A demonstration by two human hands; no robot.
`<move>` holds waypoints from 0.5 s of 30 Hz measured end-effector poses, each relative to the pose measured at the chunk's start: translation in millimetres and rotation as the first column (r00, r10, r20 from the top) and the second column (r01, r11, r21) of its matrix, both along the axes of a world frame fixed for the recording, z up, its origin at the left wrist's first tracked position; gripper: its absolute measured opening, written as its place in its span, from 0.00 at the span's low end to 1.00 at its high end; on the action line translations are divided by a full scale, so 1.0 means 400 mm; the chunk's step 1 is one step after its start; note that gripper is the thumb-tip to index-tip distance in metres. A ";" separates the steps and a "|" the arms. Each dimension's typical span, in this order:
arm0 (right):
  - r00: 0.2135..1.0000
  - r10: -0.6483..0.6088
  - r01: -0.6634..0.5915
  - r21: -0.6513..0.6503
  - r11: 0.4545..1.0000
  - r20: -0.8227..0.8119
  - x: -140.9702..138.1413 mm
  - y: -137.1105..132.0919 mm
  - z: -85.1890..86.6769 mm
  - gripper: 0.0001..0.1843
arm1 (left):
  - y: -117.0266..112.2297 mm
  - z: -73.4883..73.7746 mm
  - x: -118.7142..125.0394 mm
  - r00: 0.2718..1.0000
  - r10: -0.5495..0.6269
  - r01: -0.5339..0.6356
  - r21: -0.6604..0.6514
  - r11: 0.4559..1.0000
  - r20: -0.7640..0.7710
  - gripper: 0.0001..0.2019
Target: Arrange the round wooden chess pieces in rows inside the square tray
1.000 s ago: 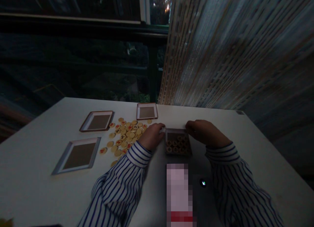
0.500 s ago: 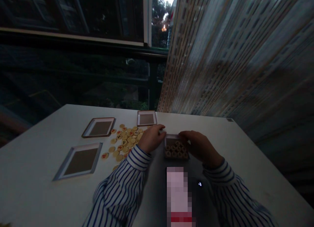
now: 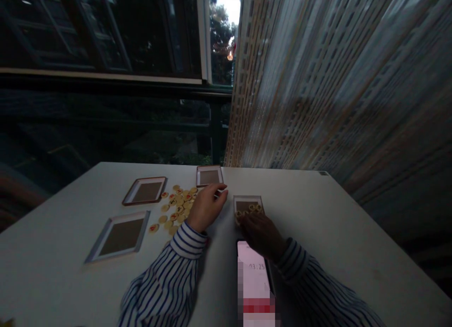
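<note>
While the right hand (image 3: 262, 233) bends over the near side of a small, pale-rimmed, brown-floored rectangular box (image 3: 243, 205), its fingertips are hidden, so I cannot tell whether they grip any of the round, yellowish, dark-marked discs (image 3: 259, 208) inside. The left hand (image 3: 205, 208), fingers loosely curved with a narrow gap to the thumb, hovers beside a scattered pile of round yellow discs with red and black characters (image 3: 180, 210), on the white table (image 3: 318, 251) left of the box

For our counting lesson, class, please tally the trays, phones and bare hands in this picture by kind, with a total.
Trays: 4
Phone: 1
Bare hands: 2
Total: 7
</note>
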State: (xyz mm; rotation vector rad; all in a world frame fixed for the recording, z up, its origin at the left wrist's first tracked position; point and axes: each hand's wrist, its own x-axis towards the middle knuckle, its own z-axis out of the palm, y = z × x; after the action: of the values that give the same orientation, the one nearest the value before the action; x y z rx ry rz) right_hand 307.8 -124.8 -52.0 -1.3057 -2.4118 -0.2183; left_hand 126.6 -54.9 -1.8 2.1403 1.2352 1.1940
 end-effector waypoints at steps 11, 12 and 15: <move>0.983 0.131 -0.140 0.067 0.988 0.131 -0.005 -0.013 -0.025 0.09 | -0.136 -0.118 -0.147 0.928 0.362 -0.369 0.089 0.925 0.085 0.10; 0.981 0.134 -0.145 0.071 0.987 0.138 -0.004 -0.013 -0.027 0.09 | -0.142 -0.131 -0.158 0.917 0.389 -0.398 0.118 0.910 0.094 0.10; 0.977 0.151 -0.164 0.084 0.983 0.148 -0.003 -0.010 -0.030 0.09 | -0.150 -0.155 -0.178 0.890 0.438 -0.455 0.209 0.865 0.128 0.09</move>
State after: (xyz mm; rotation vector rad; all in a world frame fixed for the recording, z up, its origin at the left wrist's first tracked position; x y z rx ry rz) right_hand 306.6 -128.9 -64.2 -1.0841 -2.5739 -0.3888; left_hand 55.3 -115.0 -63.9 1.9952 1.6924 1.6703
